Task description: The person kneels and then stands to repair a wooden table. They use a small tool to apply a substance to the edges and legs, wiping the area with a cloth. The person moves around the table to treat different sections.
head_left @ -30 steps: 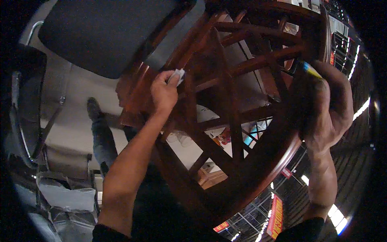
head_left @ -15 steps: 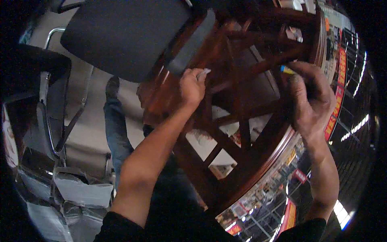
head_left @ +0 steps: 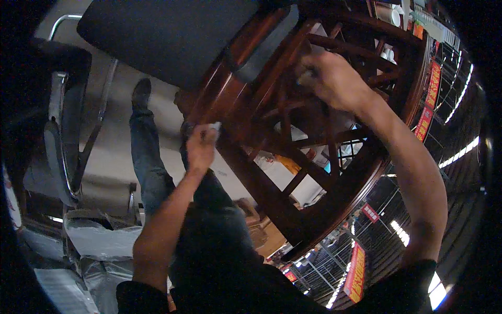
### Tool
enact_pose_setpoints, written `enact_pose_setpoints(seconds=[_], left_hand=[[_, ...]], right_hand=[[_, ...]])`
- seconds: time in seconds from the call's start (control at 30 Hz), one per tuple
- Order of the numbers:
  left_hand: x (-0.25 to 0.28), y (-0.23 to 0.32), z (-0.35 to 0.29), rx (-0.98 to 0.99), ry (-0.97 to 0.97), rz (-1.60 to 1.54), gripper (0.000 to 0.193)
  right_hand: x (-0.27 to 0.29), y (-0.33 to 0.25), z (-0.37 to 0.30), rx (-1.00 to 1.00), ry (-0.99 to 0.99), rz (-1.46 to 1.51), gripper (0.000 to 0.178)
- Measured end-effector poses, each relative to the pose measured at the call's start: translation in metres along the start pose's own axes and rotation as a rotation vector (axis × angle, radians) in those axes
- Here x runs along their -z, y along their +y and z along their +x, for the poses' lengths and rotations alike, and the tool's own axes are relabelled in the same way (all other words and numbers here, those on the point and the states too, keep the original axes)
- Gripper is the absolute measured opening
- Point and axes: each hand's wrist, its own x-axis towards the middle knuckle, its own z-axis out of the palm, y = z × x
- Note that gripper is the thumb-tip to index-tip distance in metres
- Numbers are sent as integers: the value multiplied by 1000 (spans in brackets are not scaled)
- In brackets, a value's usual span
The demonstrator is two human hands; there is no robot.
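My left hand (head_left: 201,150) is closed round a small whitish piece (head_left: 215,126) that pokes out past the fingers; its kind is unclear. It is beside the lower corner of a glossy dark-red wooden frame (head_left: 261,183) with crossing lattice bars. My right hand (head_left: 337,81) reaches over the upper part of that lattice, fingers curled together. Motion blurs its fingertips, and what they hold cannot be made out. A dark padded strip (head_left: 266,47) lies along the wooden rail between the two hands.
A wide black seat pad (head_left: 167,36) fills the upper left. Chairs with chrome arms (head_left: 58,104) stand at the left, and grey plastic-wrapped seats (head_left: 99,235) below them. A white cup-like object (head_left: 389,14) is at the upper right. Red banners (head_left: 355,275) hang beyond the frame.
My left hand has come down and left with the whitish piece. My right hand has swung left over the lattice; the small yellow-and-blue item earlier in its fingers no longer shows clearly.
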Motion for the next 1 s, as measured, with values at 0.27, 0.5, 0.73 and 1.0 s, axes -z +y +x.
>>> enact_pose_setpoints(seconds=[0.27,0.5,0.73,1.0], left_hand=[[146,-54,-10,-118,275,288,19],[147,-57,-26,-138,276,376,21],[152,-59,-19,-193,305,449,20],[154,-49,-19,-122,260,457,23]], right_hand=[[-109,87,40,-184,-68,-22,26],[-126,116,31,-216,-134,-96,30],[-112,79,39,-290,-172,-124,28],[-146,121,34,-344,-64,-182,40]])
